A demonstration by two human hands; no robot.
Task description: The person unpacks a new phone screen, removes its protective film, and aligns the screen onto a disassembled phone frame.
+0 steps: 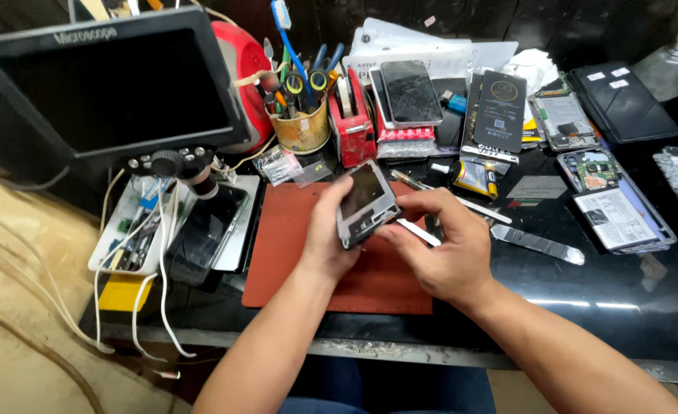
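Red rubber mat [300, 253] is spread on the black bench [584, 299]; above it an opened phone [366, 203] is held tilted, clasped in the left hand [331, 230], its lower edge pinched by the right hand [442, 241]. Metal pry tools [538, 245] are laid right of the mat.

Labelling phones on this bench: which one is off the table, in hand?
The opened grey phone, gripped between left hand and right hand above the red mat. The other phones lie flat, like the cracked-screen phone.

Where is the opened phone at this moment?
In the head view, the opened phone is near the centre, held between the left hand and right hand, above the red work mat.
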